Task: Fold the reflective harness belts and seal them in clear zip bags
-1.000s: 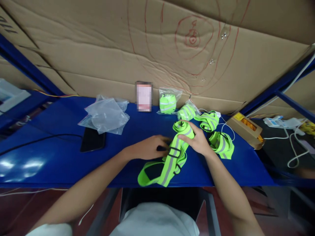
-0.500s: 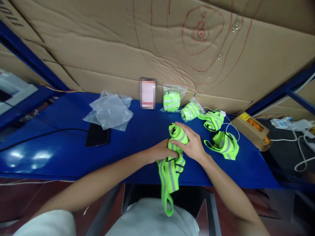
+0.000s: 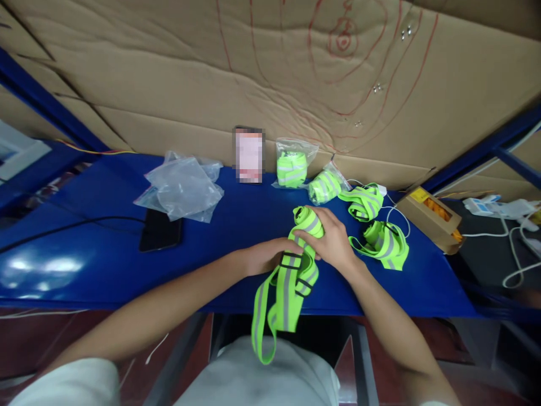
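Observation:
A neon-green reflective strap (image 3: 287, 282) with grey stripes and black buckles lies partly rolled on the blue table (image 3: 84, 265). My right hand (image 3: 333, 239) is closed over the rolled end of it. My left hand (image 3: 264, 255) grips the strap just below the roll, near a black buckle. The loose tail hangs over the table's front edge toward my lap. Two more loose green straps (image 3: 382, 242) lie just right of my right hand.
Two bagged green straps (image 3: 291, 166) stand at the back by a cardboard wall. A heap of clear plastic bags (image 3: 181, 189) and a black phone (image 3: 160, 231) lie at the left. An open cardboard box (image 3: 431, 217) and white cables (image 3: 511, 248) are at the right.
The strap's tail, first spread on the table, slid off the front edge and now hangs down. My left hand moved right against the roll. Both hands stay on the strap.

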Tool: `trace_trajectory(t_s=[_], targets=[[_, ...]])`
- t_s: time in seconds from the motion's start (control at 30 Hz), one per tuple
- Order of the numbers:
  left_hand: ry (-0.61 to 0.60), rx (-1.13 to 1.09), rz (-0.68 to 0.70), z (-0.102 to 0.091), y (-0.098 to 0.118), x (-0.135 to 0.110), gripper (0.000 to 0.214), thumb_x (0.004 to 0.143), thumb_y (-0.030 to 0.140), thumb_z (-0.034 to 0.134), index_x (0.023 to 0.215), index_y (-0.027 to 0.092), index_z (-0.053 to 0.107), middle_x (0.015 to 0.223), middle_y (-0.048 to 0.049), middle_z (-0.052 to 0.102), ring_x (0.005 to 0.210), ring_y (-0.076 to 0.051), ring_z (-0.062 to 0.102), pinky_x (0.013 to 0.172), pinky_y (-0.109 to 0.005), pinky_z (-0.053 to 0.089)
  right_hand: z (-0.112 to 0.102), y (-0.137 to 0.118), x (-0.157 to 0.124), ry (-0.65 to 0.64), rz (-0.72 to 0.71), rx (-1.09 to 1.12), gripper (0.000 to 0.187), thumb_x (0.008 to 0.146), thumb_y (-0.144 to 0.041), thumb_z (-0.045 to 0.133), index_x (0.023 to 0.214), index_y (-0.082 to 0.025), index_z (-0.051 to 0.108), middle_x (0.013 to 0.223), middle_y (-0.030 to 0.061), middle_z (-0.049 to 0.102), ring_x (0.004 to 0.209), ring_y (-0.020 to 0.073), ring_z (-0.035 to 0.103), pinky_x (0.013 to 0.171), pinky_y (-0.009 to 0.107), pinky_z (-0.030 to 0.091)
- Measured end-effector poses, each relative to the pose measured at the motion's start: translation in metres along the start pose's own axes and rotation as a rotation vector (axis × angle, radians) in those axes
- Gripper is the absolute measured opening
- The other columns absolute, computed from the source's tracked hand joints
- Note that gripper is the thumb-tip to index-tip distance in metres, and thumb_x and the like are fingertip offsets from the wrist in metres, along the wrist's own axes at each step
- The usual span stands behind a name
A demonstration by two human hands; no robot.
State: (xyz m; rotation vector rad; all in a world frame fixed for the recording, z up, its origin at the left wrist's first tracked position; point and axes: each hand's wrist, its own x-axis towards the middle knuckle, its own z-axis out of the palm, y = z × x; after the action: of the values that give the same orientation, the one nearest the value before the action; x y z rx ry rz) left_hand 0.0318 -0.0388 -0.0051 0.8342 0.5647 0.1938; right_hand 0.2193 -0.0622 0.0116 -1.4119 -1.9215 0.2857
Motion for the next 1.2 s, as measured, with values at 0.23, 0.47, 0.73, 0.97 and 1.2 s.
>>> trace_trajectory(t_s=[0.23, 0.47, 0.73, 0.97, 1.2], targets=[[0.315, 0.346, 0.223, 0.010, -0.013, 0.011, 0.041, 0.064, 0.027, 0.086, 0.101, 0.014, 0.074, 0.099, -0.0088, 0.077, 0.098, -0.028, 0.070, 0.087, -0.037, 0.052, 0.003, -0.004, -0.005, 0.036, -0.039, 0.019, 0.057, 0.085, -0.052, 0.071, 0.133, -0.023, 0.058, 0.130, 0.0101, 0.064, 0.120, 0.0279, 0.062, 0.104, 0.041, 0.050], [0.294, 0.379, 0.177, 0.013, -0.009, 0.009, 0.029, 0.068, 0.025, 0.080, 0.094, 0.014, 0.075, 0.091, -0.0071, 0.077, 0.091, -0.027, 0.071, 0.080, -0.035, 0.054, 0.004, -0.004, -0.002, 0.072, 0.006, -0.040, 0.058, 0.083, -0.053, 0.072, 0.130, -0.023, 0.059, 0.125, 0.0121, 0.066, 0.117, 0.0308, 0.063, 0.103, 0.045, 0.051], [0.360, 0.445, 0.402, 0.018, -0.016, 0.012, 0.032, 0.066, 0.020, 0.079, 0.097, 0.014, 0.073, 0.094, -0.0065, 0.076, 0.096, -0.028, 0.069, 0.087, -0.038, 0.053, 0.010, -0.004, -0.005, 0.098, -0.109, -0.052, 0.058, 0.084, -0.053, 0.071, 0.132, -0.023, 0.057, 0.128, 0.0121, 0.064, 0.121, 0.0297, 0.060, 0.107, 0.044, 0.049], [0.237, 0.337, 0.177, 0.002, -0.016, 0.009, 0.036, 0.061, 0.010, 0.070, 0.096, 0.014, 0.076, 0.095, -0.0065, 0.078, 0.091, -0.026, 0.072, 0.086, -0.037, 0.056, -0.005, -0.004, 0.002, 0.065, 0.026, 0.060, 0.053, 0.075, -0.055, 0.079, 0.114, -0.022, 0.066, 0.111, 0.0092, 0.070, 0.102, 0.0286, 0.067, 0.092, 0.040, 0.054], [0.167, 0.305, -0.004, 0.003, -0.002, -0.005, 0.018, 0.062, 0.013, 0.068, 0.079, 0.013, 0.074, 0.073, -0.0050, 0.074, 0.062, -0.021, 0.069, 0.059, -0.030, 0.056, -0.009, -0.001, 0.003, -0.125, 0.340, 0.382, 0.043, 0.079, -0.058, 0.073, 0.094, -0.018, 0.071, 0.087, 0.0031, 0.074, 0.081, 0.0228, 0.068, 0.070, 0.030, 0.052]])
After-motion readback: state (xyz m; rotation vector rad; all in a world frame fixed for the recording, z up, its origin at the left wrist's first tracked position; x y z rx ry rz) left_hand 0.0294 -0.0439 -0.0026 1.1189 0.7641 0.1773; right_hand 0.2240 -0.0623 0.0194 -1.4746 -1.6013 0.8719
